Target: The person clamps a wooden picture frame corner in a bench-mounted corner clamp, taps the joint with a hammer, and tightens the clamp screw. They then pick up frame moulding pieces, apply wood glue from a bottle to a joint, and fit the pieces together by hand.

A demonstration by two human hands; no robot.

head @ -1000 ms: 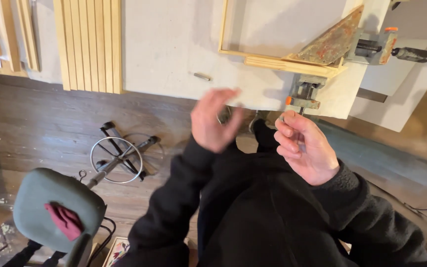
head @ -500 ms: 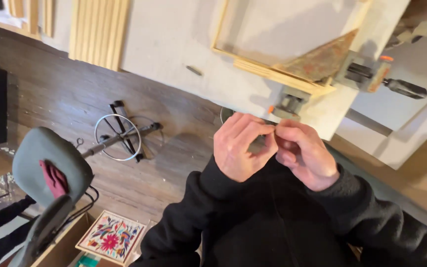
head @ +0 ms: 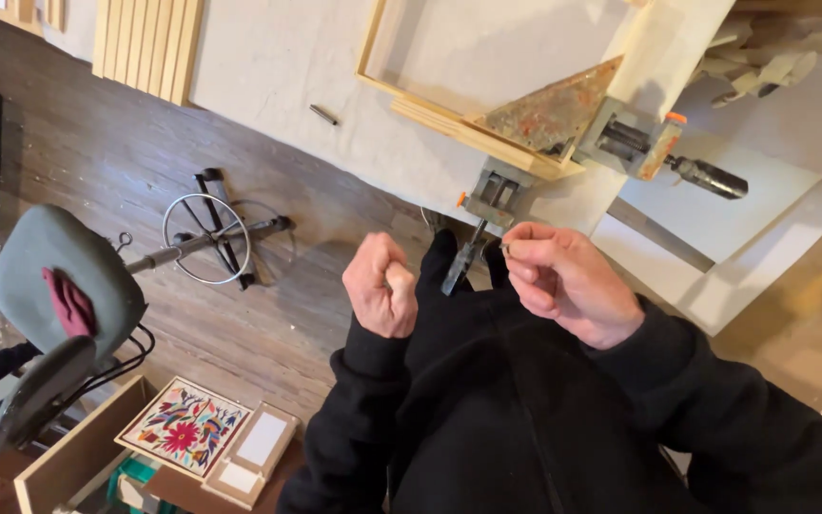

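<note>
My left hand [head: 381, 284] is curled into a loose fist in front of my chest and shows nothing in it. My right hand [head: 563, 279] is beside it, fingers pinched on a small metal piece [head: 506, 248] at the fingertips. Both wear black sleeves [head: 525, 419]. Just beyond the hands, a corner clamp [head: 563, 143] with a rusty triangular plate grips the corner of a light wooden frame [head: 411, 95] on the white table [head: 278, 67]. The clamp's handle [head: 463, 257] hangs down toward my hands.
A small dark screw [head: 323, 114] lies on the table. Wooden strips [head: 149, 43] lie at the table's left. A grey-green stool [head: 59, 286] with a red cloth stands at left, a metal stool base [head: 211, 238] on the wood floor, and an embroidered picture [head: 183, 428] in a box.
My hands were joined together half a second ago; now they are apart, the left one closed into a fist and the right one holding the small piece. The view shifted slightly.
</note>
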